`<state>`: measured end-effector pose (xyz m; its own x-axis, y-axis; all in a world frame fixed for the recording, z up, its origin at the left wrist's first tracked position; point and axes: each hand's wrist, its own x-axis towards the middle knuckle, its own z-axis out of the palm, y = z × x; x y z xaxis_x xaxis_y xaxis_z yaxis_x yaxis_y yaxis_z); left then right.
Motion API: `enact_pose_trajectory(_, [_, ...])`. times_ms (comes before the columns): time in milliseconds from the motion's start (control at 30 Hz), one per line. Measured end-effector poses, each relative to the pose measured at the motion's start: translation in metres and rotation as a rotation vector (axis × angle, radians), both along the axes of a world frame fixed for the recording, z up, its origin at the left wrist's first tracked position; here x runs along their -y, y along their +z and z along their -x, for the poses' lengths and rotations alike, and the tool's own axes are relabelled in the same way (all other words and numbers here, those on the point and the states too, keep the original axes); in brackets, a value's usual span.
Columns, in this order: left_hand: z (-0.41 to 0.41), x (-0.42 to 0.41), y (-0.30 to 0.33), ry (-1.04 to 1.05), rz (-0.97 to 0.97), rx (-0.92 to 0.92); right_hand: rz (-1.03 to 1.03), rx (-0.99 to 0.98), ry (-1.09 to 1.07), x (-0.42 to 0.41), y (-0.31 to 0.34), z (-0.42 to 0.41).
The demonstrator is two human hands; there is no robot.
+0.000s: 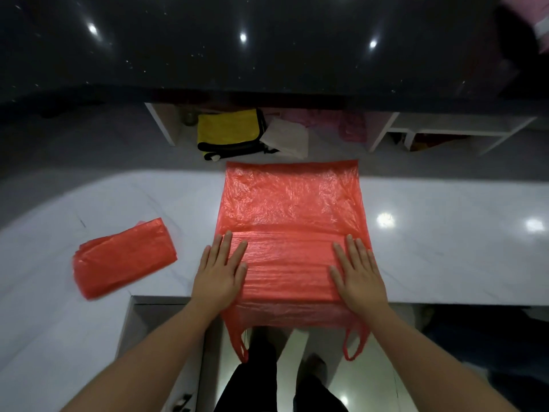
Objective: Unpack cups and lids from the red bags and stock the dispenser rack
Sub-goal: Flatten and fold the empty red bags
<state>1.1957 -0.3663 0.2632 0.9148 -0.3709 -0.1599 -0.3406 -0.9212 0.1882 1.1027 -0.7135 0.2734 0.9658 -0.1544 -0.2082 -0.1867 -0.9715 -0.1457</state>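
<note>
A: Far left on the white marble bench (445,248), a folded flat packet of thin red plastic bag (124,258), lying alone, well apart from both hands.

B: Next along, left hand (221,273), fingers (227,245) straight and spread, palm pressing flat on the left edge of the big red plastic carrier bag (292,230) spread out on the bench.

A: Bag half folded, near part doubled over, two loop handles (355,343) dangling off the front edge of the bench.

B: Then right hand (358,275), same story: fingers straight, flat on the bag's right side, gripping nothing.

A: No cups, no lids, no dispenser rack anywhere in view.

B: Risks? Slick film on polished stone, so likely to slide under a push. Trapped air could spring the fold open. Hanging handles might drag the whole sheet off the edge once pressure lifts.
</note>
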Motion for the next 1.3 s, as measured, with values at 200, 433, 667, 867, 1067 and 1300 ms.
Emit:
enact_pose_trajectory(200, [-0.002,0.002,0.018,0.049,0.03,-0.111,-0.1,-0.04,-0.042,0.007,0.008,-0.001])
enact_pose_trajectory(433, [0.017,0.014,0.04,0.1,0.115,-0.148,-0.251,0.033,-0.06,0.001,0.021,0.021])
enact_pose_trajectory(667, [-0.014,0.026,0.035,0.037,0.081,-0.182,-0.301,0.056,-0.11,0.002,0.023,-0.012])
enact_pose_trajectory(867, [-0.046,0.038,0.044,0.008,-0.01,-0.16,-0.032,-0.033,-0.172,0.003,0.038,-0.042])
enact_pose_trajectory(1067, [0.013,0.058,0.051,-0.06,-0.024,-0.092,-0.059,-0.021,0.066,-0.054,0.043,-0.017])
enact_pose_trajectory(1300, [0.041,0.036,0.018,-0.067,-0.038,-0.029,-0.053,-0.08,0.112,-0.049,0.008,0.011])
